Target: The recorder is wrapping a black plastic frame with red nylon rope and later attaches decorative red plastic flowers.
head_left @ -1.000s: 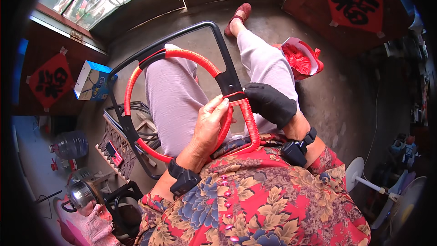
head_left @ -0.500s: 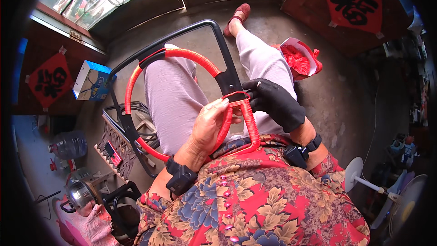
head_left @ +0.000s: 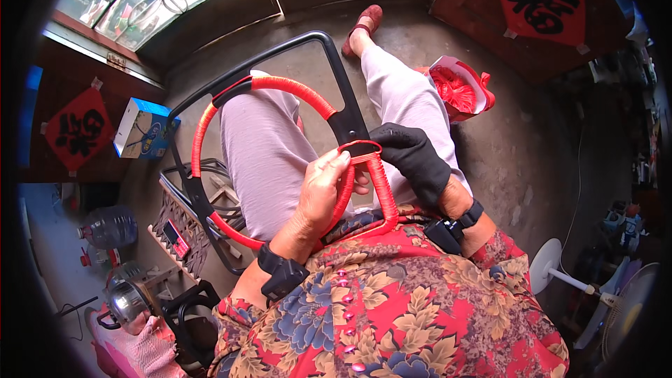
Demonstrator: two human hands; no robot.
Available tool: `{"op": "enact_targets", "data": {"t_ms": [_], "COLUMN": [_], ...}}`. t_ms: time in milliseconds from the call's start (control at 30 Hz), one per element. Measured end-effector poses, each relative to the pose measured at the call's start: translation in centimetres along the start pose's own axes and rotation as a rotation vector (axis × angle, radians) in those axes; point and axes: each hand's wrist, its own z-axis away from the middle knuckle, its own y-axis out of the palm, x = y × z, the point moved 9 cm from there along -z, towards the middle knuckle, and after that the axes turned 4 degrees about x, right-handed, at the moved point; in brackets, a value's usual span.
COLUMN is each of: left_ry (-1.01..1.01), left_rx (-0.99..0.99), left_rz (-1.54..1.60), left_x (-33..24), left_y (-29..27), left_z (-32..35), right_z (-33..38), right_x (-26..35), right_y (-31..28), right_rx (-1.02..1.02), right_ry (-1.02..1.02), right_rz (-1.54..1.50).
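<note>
Across my lap rests a black metal tube frame (head_left: 339,70) with a ring (head_left: 297,87) mostly wrapped in red cord. My bare left hand (head_left: 319,192) is closed round the wrapped part of the ring, thumb up by the joint below the black plate (head_left: 348,124). A thin strand of red cord (head_left: 360,143) loops over that joint. My right hand (head_left: 414,159), in a black glove, is closed at the loop's right end with fingertips bent inward, pinching the strand beside the plate. The glove partly hides the pinch.
On the floor, a box with red plastic material (head_left: 458,91) stands beyond my right leg and a blue box (head_left: 145,128) at left. A red phone (head_left: 176,239) lies on a woven seat (head_left: 189,220). A kettle (head_left: 129,302) is lower left; a white stand (head_left: 570,282) is at right.
My right hand has shifted slightly left, its fingers drawing closer together by the strand. The left hand keeps its hold, and the frame has barely moved.
</note>
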Motion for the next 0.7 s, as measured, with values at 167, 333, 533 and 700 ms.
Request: {"op": "enact_targets", "data": {"t_ms": [167, 333, 533, 700], "left_ry": [0.018, 0.011, -0.017, -0.047], "left_rx": [-0.034, -0.052, 0.001, -0.013], "left_rz": [-0.097, -0.067, -0.019, -0.022], "left_x": [-0.2, -0.4, 0.4, 0.7], "left_y": [-0.2, 0.0, -0.3, -0.5], "left_z": [0.0, 0.1, -0.1, -0.1], "right_z": [-0.1, 0.0, 0.3, 0.5], "right_x": [-0.5, 0.0, -0.1, -0.8], "right_y": [0.2, 0.6, 0.7, 1.0], "right_rx": [-0.025, -0.021, -0.026, 0.025], "right_ry": [0.04, 0.101, 0.216, 0.225], "right_rz": [-0.005, -0.043, -0.068, -0.13]}}
